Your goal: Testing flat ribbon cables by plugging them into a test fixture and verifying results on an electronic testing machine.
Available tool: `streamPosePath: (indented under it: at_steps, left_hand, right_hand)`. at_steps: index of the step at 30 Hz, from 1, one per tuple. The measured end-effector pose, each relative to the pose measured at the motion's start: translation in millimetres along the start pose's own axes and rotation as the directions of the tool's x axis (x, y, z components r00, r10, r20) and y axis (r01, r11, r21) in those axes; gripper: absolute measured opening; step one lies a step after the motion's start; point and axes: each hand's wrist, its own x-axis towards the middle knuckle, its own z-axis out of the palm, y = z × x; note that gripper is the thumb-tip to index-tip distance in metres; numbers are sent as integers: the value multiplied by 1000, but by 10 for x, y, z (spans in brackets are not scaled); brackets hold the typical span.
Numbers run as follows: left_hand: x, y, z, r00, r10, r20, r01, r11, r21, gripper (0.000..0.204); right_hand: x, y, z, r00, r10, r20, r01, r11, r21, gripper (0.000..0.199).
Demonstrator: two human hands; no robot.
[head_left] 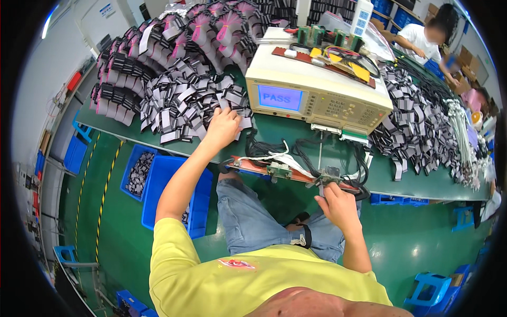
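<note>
My left hand [224, 127] reaches over the near right edge of a heap of short grey ribbon cables [179, 103] with black connectors. Its fingers are slightly apart, the tips touching the heap. My right hand [340, 207] is at the right end of a red-edged test fixture [303, 177] along the table's front edge. Thumb and forefinger are closed around a short ribbon cable [321, 191] beside a small green circuit board [331, 173]. The fingers partly cover that cable. Black and white wires [274, 153] run between the fixture and a beige tester [317, 100] with a lit blue screen.
Bundled ribbon cables [121, 68] with pink ties stand at the back left. Another cable heap [409, 121] lies right of the tester. Blue bins [153, 198] stand on the floor at left. A person in white [422, 39] works at the far right; blue stools [429, 289] stand below.
</note>
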Motion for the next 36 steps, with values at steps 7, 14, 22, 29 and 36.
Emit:
streamPosePath:
  at_steps: [7,14,22,29,36]
  left_hand:
    - [24,-68,-86,984,-90,-156,36,946,-321,15]
    - [-869,576,-628,918,-362,164,235,163,-958,14]
    - [-1169,2292,-393,843,-89,531,467,-368,-804,23]
    - [-1323,2903,-323,793,75,605,527,-584,-617,36]
    - [-1111,2785,-495,808,65,585,558,-402,-726,31]
  right_hand:
    - [-62,-142,58,978,8,-211,2,999,45,24]
    - [-750,68,-454,949,207,-238,-187,977,106,34]
    - [521,2911,-1766,721,164,-674,-468,832,-299,30]
    - [763,3512,-1911,533,239,-812,-439,898,-24,42]
    - [-454,817,-602,957,167,-236,-60,914,400,28]
